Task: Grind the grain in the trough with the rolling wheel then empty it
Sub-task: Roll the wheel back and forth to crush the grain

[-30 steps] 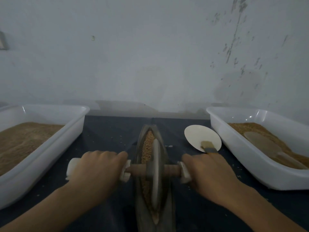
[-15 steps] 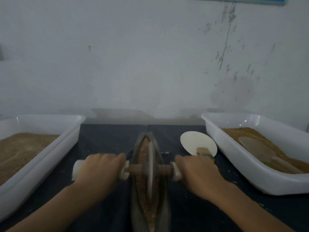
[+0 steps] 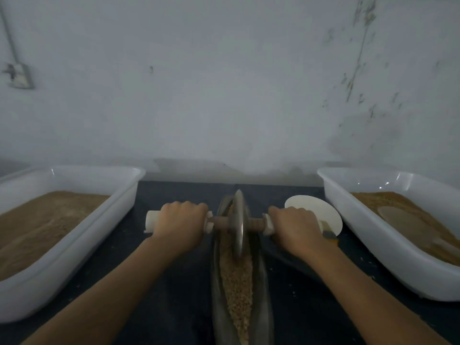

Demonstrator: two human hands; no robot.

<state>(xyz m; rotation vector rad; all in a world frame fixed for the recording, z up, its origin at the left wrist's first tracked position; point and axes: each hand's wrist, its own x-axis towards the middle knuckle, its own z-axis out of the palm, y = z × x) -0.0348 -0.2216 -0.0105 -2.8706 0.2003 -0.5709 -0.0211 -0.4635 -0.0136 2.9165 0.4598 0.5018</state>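
Observation:
A narrow boat-shaped metal trough (image 3: pixel 263 305) lies lengthwise on the dark table in front of me, filled with brown grain (image 3: pixel 236 282). The thin metal rolling wheel (image 3: pixel 238 225) stands upright in the trough near its far end, on a wooden axle with white handle ends. My left hand (image 3: pixel 180 225) grips the left handle. My right hand (image 3: pixel 296 227) grips the right handle, hiding most of it.
A white tub (image 3: pixel 94 235) of fine brown meal stands at the left. Another white tub (image 3: pixel 361 230) at the right holds brown grain and a scoop (image 3: pixel 398 216). A white round scoop (image 3: pixel 311 207) lies behind my right hand. A grey wall rises behind the table.
Both hands have pushed the wheel away from me, from the trough's middle toward its far end. More grain now shows in the near part of the trough.

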